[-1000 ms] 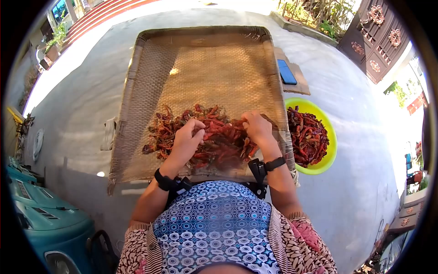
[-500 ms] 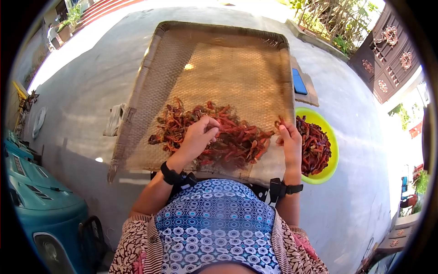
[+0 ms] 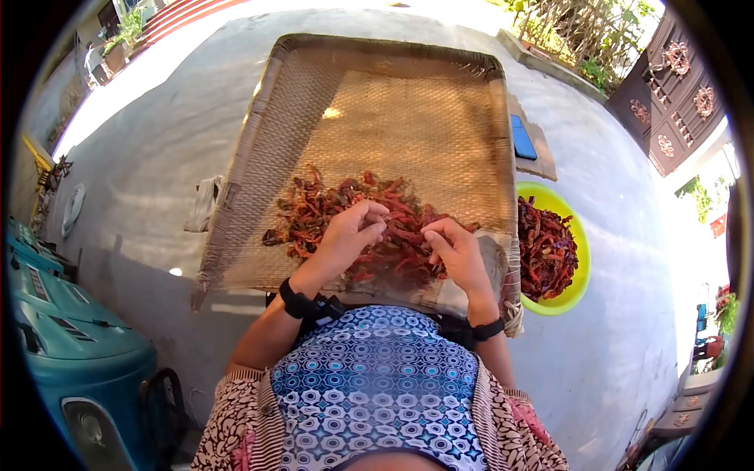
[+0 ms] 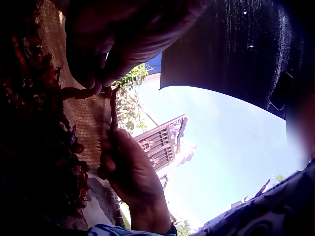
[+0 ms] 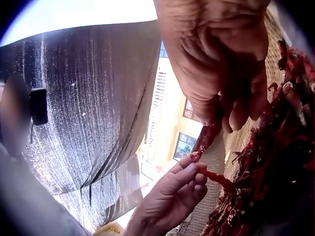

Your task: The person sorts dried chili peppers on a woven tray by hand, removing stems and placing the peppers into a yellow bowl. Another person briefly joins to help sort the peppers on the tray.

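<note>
Dried red chili peppers (image 3: 314,216) lie in a loose pile on the near part of a woven tray (image 3: 377,125). Over the pile, my left hand (image 3: 349,239) pinches a red chili (image 5: 216,180) between thumb and fingertips, seen in the right wrist view. My right hand (image 3: 462,255) faces it a short way to the right, over the pile's right edge. Its thumb and fingers grip a darker, wrinkled chili (image 5: 208,138), whose tip points toward the left hand's fingertips. In the left wrist view that same chili (image 4: 114,110) spans between both hands.
Right of the tray stands a yellow-green basin (image 3: 583,267) full of dark red chilies (image 3: 546,251). A blue phone (image 3: 521,138) lies on cardboard (image 3: 542,161) by the tray's right side. A teal machine (image 3: 86,345) stands at the left.
My right hand moved from the pile out to the tray's right edge with a chili, then back left toward the left hand. The left hand has stayed over the pile.
</note>
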Tool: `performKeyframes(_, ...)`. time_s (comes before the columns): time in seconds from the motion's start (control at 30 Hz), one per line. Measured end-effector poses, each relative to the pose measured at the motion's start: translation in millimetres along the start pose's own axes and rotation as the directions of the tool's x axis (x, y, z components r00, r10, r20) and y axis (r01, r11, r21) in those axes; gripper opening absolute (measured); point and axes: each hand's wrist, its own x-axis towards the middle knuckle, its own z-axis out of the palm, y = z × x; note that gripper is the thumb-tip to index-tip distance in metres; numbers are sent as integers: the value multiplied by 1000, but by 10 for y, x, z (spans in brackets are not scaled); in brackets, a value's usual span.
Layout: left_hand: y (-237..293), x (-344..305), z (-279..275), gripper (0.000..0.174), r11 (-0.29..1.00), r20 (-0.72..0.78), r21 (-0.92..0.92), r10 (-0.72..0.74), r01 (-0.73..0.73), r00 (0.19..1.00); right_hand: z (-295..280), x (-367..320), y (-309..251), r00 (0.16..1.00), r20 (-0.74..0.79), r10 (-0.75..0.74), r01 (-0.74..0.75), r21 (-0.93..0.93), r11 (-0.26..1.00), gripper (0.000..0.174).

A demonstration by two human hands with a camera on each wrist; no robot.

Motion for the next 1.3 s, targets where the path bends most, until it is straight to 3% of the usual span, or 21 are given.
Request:
performKeyframes(0.03,-30,12,-24,13,1000,-3,-12,16,-16,1000,-67,-18,-7,999,-20,35,-34,16,999,20)
performKeyframes(0.07,-51,19,-40,13,999,-7,-28,31,-31,999,-275,-23,148,984,-160,80,-38,250,967,20)
performKeyframes(0.13,-31,23,-54,12,998,39,-62,25,-22,999,-523,-72,176,923,-378,71,89,392,916,23)
performKeyframes(0.17,-23,24,-58,12,997,62,-79,22,-17,998,-681,-74,252,882,-459,101,212,580,787,26)
performKeyframes(0.23,-20,30,-66,11,985,86,-173,27,-11,996,-864,-137,190,872,-446,201,327,837,438,29)
performKeyframes(0.33,47,55,-41,10,957,140,-291,24,18,990,-661,-149,116,910,-387,149,157,654,740,33)
performKeyframes(0.37,76,58,-27,10,946,164,-324,22,33,986,-527,-163,55,971,-221,86,50,542,839,35)
performKeyframes(0.43,112,81,10,10,930,196,-364,22,52,980,-222,-112,-31,992,108,58,-80,214,974,42)
performKeyframes(0.47,121,92,27,10,922,211,-383,22,62,977,-57,-101,-113,987,137,84,-93,61,994,41)
performKeyframes(0.5,130,109,37,10,914,226,-400,24,70,974,88,-67,-35,986,128,-109,114,-35,993,34)
performKeyframes(0.57,87,165,48,15,903,242,-419,7,98,970,125,16,170,978,207,-24,65,-194,979,26)
performKeyframes(0.63,99,205,80,19,896,228,-435,17,86,974,73,-40,25,990,137,46,-35,-82,996,19)
performKeyframes(0.77,-31,336,152,26,997,63,77,-3,-2,998,-305,-127,54,991,-28,132,-123,216,969,19)
performKeyframes(0.83,-146,398,217,25,960,140,260,64,-99,988,-596,-183,101,970,-226,91,-16,314,949,24)
performKeyframes(0.9,-175,400,328,25,836,212,489,165,-251,963,-785,-216,135,852,-516,90,252,555,792,31)
performKeyframes(0.93,-160,383,392,21,812,218,525,162,-256,962,-894,-211,196,814,-573,94,442,717,538,38)
performKeyframes(0.97,-153,407,448,19,743,204,620,159,-253,966,-1014,-224,235,834,-537,129,444,790,423,39)
performKeyframes(1.03,-161,432,537,16,576,170,785,153,-228,974,-1035,-198,287,863,-455,217,347,848,401,38)
performKeyframes(1.13,-223,497,543,15,559,243,783,130,-273,961,-734,-166,371,921,-299,250,78,769,635,36)
performKeyframes(1.23,-187,436,517,16,649,158,720,191,-245,969,-392,-141,303,982,-102,159,-115,347,931,34)
performKeyframes(1.3,-66,367,472,16,731,145,645,171,-224,975,-209,-114,186,985,-97,140,-110,261,959,32)
